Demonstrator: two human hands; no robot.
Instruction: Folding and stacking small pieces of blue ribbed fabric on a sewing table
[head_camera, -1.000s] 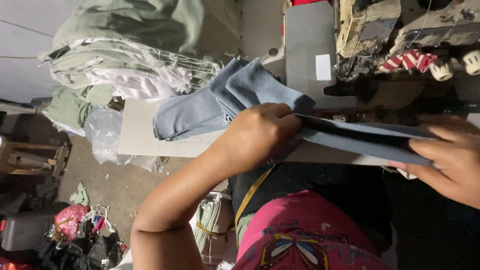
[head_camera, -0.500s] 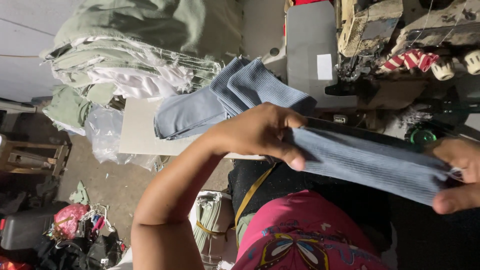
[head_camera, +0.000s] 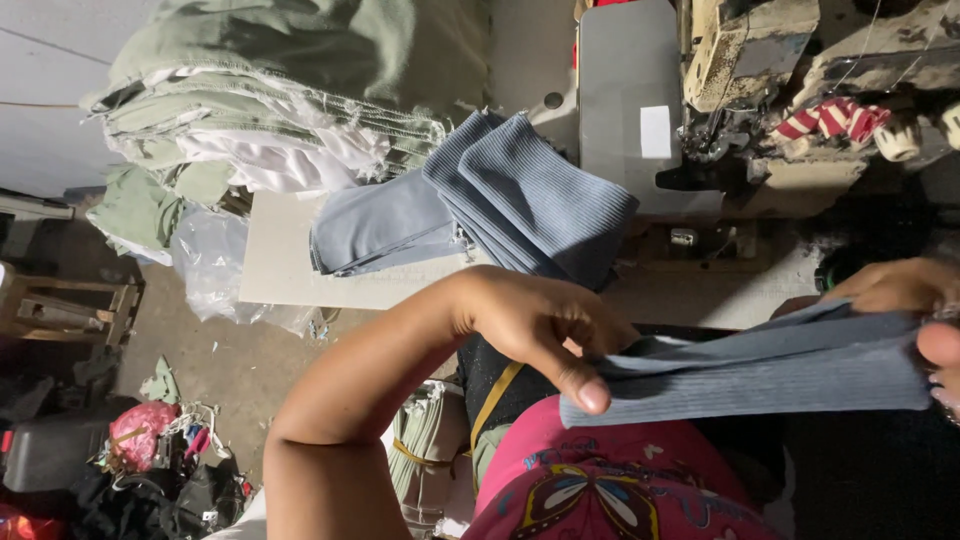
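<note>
Blue ribbed cloth (head_camera: 760, 375) stretched btwn both hands. Left hand (head_camera: 535, 325) pinching near-left end; right hand (head_camera: 915, 310) gripping right end. Folded stack (head_camera: 500, 205) on desk (head_camera: 285, 270) beyond.

The light is uneven and fairly dim around me. The brightest patch falls on the pale table (head_camera: 290, 260) and the stack of green and white cloth (head_camera: 250, 110) at the upper left, so the light seems to come from that side. My left hand (head_camera: 540, 325) is evenly lit, its knuckles sharp, and the ribbed blue fabric (head_camera: 760, 370) I hold shows its texture clearly. My right hand (head_camera: 915, 310) sits at the frame's edge, partly cut off and slightly soft. The sewing machine (head_camera: 780, 70) lies in heavy shadow, its lower parts nearly black. The floor clutter at the lower left is murky and grainy. No glare anywhere.
</note>
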